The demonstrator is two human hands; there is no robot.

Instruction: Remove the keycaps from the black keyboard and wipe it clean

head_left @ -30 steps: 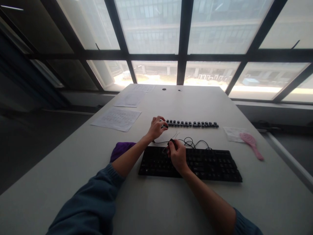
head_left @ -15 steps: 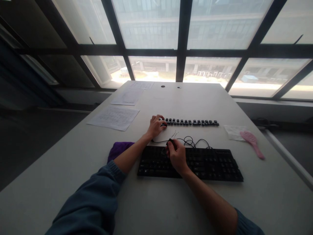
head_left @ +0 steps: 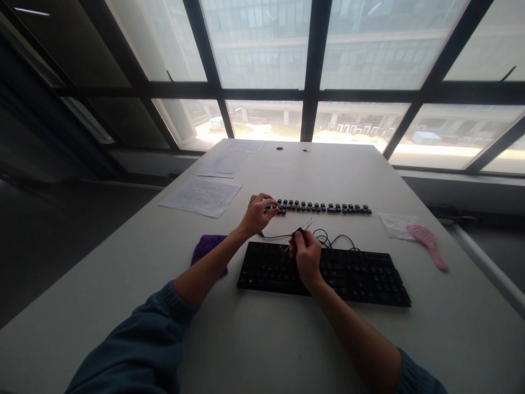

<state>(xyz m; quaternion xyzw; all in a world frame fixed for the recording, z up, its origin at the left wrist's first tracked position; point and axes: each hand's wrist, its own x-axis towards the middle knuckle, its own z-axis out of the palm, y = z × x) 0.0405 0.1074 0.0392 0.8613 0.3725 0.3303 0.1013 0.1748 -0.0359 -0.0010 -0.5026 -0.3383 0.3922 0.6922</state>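
The row of keycaps [head_left: 324, 208] lies on the table [head_left: 262, 339], just beyond the keyboard [head_left: 353, 273]. My left hand [head_left: 255, 214] touches the row's left end, fingers curled nearly closed; I cannot tell whether they grip a cap. My right hand [head_left: 307, 256] pinches a small wire tool [head_left: 301, 232] above the keyboard's rear edge. Recommended: set each cap flush against its neighbour, square to the row, pressing lightly. The cable [head_left: 332, 239] lies near; avoid snagging it.
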